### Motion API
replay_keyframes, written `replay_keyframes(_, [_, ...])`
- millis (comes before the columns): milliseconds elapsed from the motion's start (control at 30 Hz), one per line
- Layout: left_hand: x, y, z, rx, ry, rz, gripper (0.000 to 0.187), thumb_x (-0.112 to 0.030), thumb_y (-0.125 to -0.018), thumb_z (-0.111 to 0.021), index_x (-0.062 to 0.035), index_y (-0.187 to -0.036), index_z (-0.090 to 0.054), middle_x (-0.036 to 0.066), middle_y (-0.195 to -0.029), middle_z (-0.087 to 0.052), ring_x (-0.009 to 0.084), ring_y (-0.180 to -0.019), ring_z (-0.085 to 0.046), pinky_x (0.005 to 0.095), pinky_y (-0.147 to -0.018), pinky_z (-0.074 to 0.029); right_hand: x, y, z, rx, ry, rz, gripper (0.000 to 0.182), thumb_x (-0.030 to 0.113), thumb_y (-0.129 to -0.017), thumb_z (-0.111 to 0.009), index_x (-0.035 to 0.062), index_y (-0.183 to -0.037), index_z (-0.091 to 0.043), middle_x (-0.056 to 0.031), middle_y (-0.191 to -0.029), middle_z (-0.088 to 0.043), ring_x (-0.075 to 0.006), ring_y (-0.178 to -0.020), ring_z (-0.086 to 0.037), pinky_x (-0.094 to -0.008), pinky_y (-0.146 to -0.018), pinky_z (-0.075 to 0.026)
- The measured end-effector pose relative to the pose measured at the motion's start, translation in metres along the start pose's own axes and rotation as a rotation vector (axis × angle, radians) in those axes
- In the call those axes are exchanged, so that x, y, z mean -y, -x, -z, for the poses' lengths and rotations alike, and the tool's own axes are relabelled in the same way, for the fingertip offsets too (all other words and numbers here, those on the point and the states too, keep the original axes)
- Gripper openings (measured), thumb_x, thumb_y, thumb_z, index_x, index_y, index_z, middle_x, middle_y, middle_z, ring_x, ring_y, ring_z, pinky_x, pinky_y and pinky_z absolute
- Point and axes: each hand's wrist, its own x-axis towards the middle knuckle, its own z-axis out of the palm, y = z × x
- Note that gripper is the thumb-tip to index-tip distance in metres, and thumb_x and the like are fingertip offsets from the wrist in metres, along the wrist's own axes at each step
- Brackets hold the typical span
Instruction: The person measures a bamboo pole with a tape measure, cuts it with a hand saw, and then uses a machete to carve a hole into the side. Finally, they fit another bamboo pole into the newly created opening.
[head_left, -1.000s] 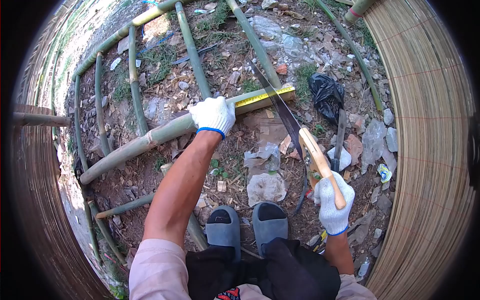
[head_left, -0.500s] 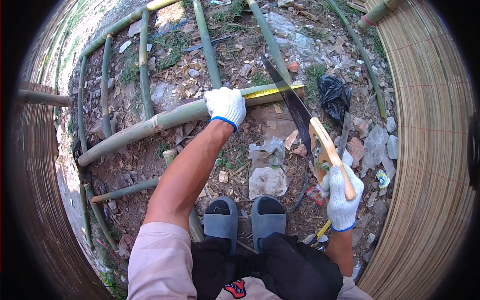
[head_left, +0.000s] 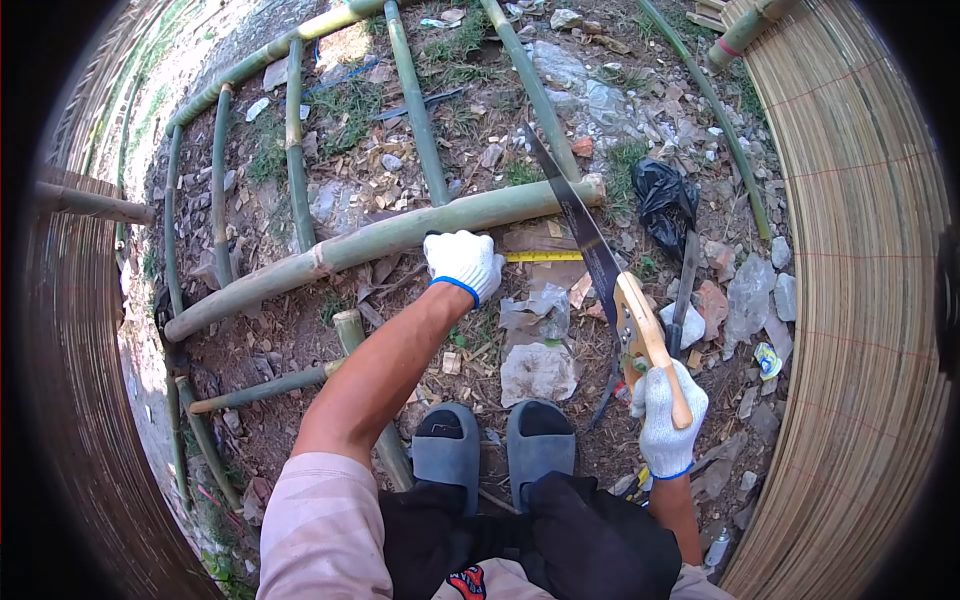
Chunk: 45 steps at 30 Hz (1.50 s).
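My left hand (head_left: 463, 264), in a white knit glove with a blue cuff, is closed just below a thick bamboo pole (head_left: 385, 236). A yellow tape measure (head_left: 545, 256) sticks out to the right from that fist, its case hidden by the glove. My right hand (head_left: 670, 428), gloved the same way, grips the wooden handle of a handsaw (head_left: 640, 318). The saw's dark blade slants up and left, overlapping the pole near its cut right end. That pole lies across the ends of thinner green bamboo rungs (head_left: 417, 110).
A black plastic bag (head_left: 665, 200) lies right of the pole's end, with a dark blade-like strip (head_left: 685, 290) below it. Stones, wood chips and a flat pale rock (head_left: 538, 373) cover the ground before my sandals (head_left: 446, 455). A slatted bamboo screen (head_left: 850, 250) borders the right side.
My left hand has moved off the top of the pole to below it, bringing the tape measure down with it. The handsaw and right hand have shifted slightly left.
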Motion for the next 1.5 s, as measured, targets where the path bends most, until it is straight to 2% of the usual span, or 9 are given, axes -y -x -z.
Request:
replay_keyframes(100, [-0.005,0.010,-0.017,0.216,0.181,0.035,0.050,-0.053,-0.101,-0.056,-0.0105,-0.115,-0.077,0.021,-0.106,-0.078,0.0407,-0.100,-0.076,0.0545,-0.086,-0.057,-0.017,0.011,-0.007,-0.039,-0.049,-0.006,0.021,0.014,-0.102,-0.064,-0.0066,-0.099,-0.067,-0.0058,-0.062,-0.059,-0.0153,-0.052,-0.059,-0.0333,-0.050,-0.044])
replay_keyframes(300, [-0.012,0.019,-0.038,0.127,0.131,0.071,0.066,-0.063,-0.100,-0.056,-0.0008,-0.114,-0.072,0.026,-0.108,-0.075,0.0410,-0.100,-0.075,0.0542,-0.085,-0.058,-0.027,0.018,-0.008,-0.020,-0.022,0.026,0.017,0.008,-0.096,-0.066,-0.0080,-0.100,-0.069,-0.0152,-0.074,-0.067,-0.0290,-0.059,-0.065,-0.0388,-0.055,-0.049])
replay_keyframes(500, [-0.025,-0.025,0.011,-0.571,0.066,-0.343,0.036,-0.039,-0.088,-0.078,-0.0066,-0.099,-0.069,0.016,-0.092,-0.065,0.0364,-0.090,-0.064,0.0504,-0.077,-0.046,-0.055,0.033,-0.023,-0.052,0.030,0.162,0.018,0.007,-0.092,-0.067,-0.0087,-0.101,-0.069,-0.0192,-0.080,-0.069,-0.0384,-0.063,-0.068,-0.0419,-0.058,-0.054])
replay_keyframes(633, [-0.028,-0.098,0.016,-0.145,0.186,0.075,0.057,-0.062,-0.100,-0.054,-0.0119,-0.120,-0.073,0.023,-0.117,-0.073,0.0417,-0.109,-0.070,0.0547,-0.088,-0.054,-0.073,0.042,-0.034,-0.048,0.043,0.220,0.018,0.012,-0.092,-0.066,-0.0055,-0.096,-0.068,-0.0177,-0.079,-0.067,-0.0374,-0.062,-0.068,-0.0429,-0.058,-0.054])
replay_keyframes(700, [-0.029,-0.103,0.005,-0.103,0.145,0.032,0.062,-0.066,-0.100,-0.050,-0.0140,-0.125,-0.073,0.021,-0.119,-0.074,0.0406,-0.111,-0.071,0.0543,-0.090,-0.054,-0.078,0.041,-0.033,-0.053,0.050,0.186,0.019,0.015,-0.093,-0.065,-0.0033,-0.094,-0.068,-0.0160,-0.076,-0.065,-0.0359,-0.061,-0.067,-0.0425,-0.057,-0.054])
replay_keyframes(767, [-0.028,-0.097,-0.002,-0.221,0.128,-0.027,0.060,-0.065,-0.100,-0.052,-0.0145,-0.123,-0.073,0.018,-0.116,-0.075,0.0397,-0.106,-0.072,0.0539,-0.090,-0.054,-0.082,0.037,-0.034,-0.072,0.027,0.212,0.033,0.028,-0.101,-0.058,-0.0010,-0.089,-0.067,-0.0089,-0.065,-0.061,-0.0271,-0.053,-0.063,-0.0375,-0.051,-0.048])
replay_keyframes(933, [-0.028,-0.098,-0.001,-0.164,0.148,0.012,0.064,-0.070,-0.097,-0.052,-0.0171,-0.123,-0.075,0.013,-0.116,-0.075,0.0350,-0.107,-0.072,0.0505,-0.091,-0.052,-0.088,0.053,-0.022,-0.005,0.033,0.159,0.046,0.041,-0.104,-0.053,0.0012,-0.088,-0.067,-0.0065,-0.064,-0.059,-0.0274,-0.052,-0.062,-0.0388,-0.051,-0.048])
replay_keyframes(1233, [-0.031,-0.097,-0.002,-0.233,0.140,0.014,0.057,-0.067,-0.097,-0.055,-0.0207,-0.122,-0.076,0.014,-0.111,-0.076,0.0357,-0.102,-0.073,0.0500,-0.089,-0.054,-0.082,-0.004,-0.041,0.016,-0.014,0.127,0.028,0.029,-0.095,-0.066,0.0012,-0.088,-0.065,-0.0115,-0.070,-0.062,-0.0333,-0.056,-0.063,-0.0413,-0.053,-0.051])
replay_keyframes(1500, [-0.028,-0.096,-0.002,-0.266,0.188,0.007,0.057,-0.068,-0.096,-0.056,-0.0206,-0.120,-0.077,0.014,-0.110,-0.076,0.0360,-0.102,-0.073,0.0504,-0.088,-0.054,-0.080,0.046,-0.013,-0.007,-0.056,0.114,0.039,0.035,-0.102,-0.058,0.0008,-0.086,-0.065,-0.0091,-0.066,-0.060,-0.0302,-0.052,-0.062,-0.0397,-0.051,-0.050])
